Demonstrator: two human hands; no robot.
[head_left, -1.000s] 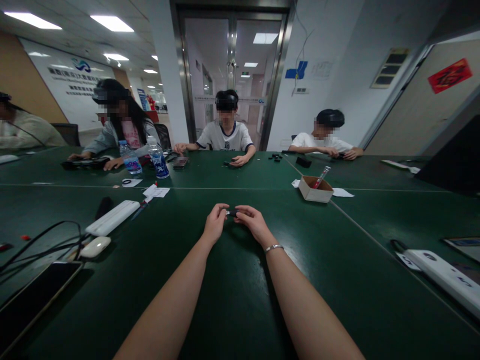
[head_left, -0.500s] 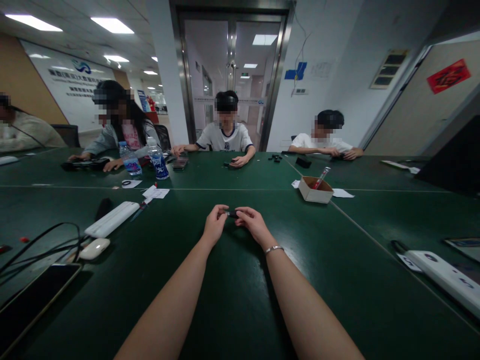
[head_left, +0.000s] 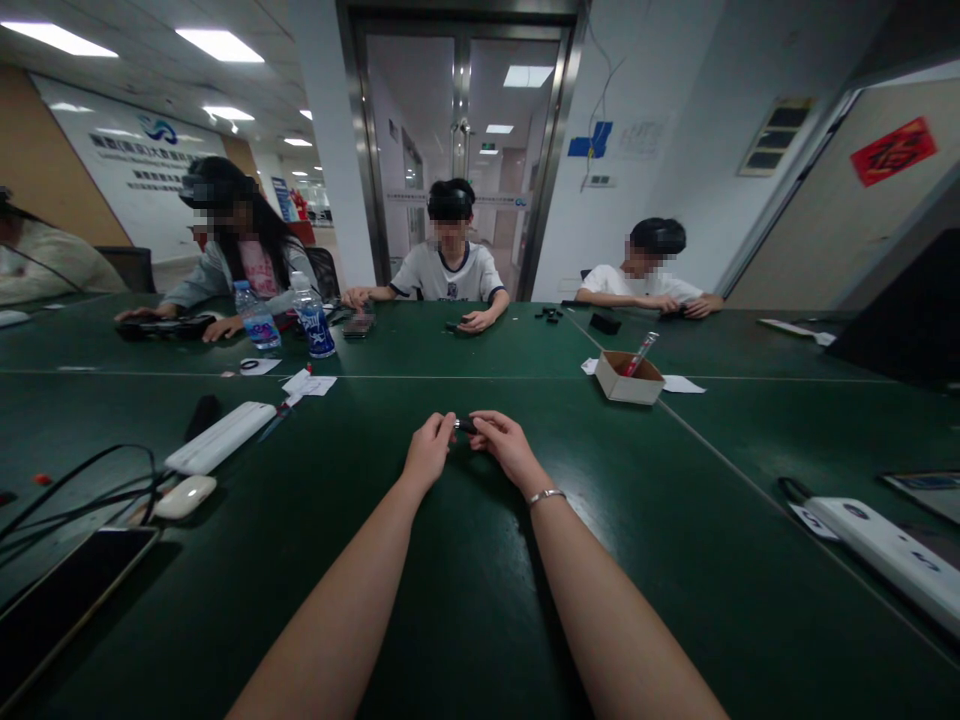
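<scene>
A small dark object with a black body and a shiny silver end (head_left: 464, 426), too small to name surely, is held level between my hands just above the green table. My left hand (head_left: 429, 450) is closed in a pinch at its silver end, thumb and index finger together. Around the black end, the fingers of my right hand (head_left: 508, 446) are closed; they hide part of it. A silver bracelet (head_left: 547, 496) circles my right wrist.
On the green table (head_left: 480, 600) lie a phone (head_left: 82, 590), a white earbud case (head_left: 186, 497), a white power strip (head_left: 221, 438) and cables to the left. An open box (head_left: 630, 388) stands ahead right, another white device (head_left: 892, 550) at right. Several people sit opposite, near two bottles (head_left: 313, 318).
The fingers of my left hand have drawn in at the silver end, and more of that end shows. My right hand keeps its grip. The view has shifted slightly.
</scene>
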